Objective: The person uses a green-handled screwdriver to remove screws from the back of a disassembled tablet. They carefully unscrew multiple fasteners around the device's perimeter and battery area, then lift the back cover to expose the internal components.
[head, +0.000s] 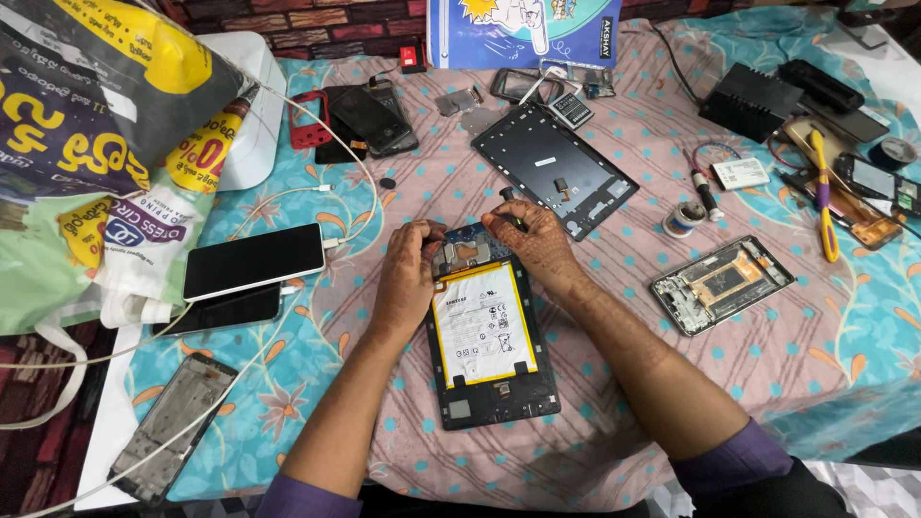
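White phone [254,261] lies near the table's [767,364] left edge. Left hand [408,278] is curled, fingers pressing the top-left corner of the opened tablet [489,331], mid-table toward the front edge. Right hand [532,240] pinches what looks like a small screwdriver [508,199] at its top edge. Stripped phone frame [721,284] lies right.

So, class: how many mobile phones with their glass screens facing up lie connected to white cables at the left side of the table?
2. The white-edged phone lies left of the left hand; the darker phone lies just below it. Others may be hidden under the bags.
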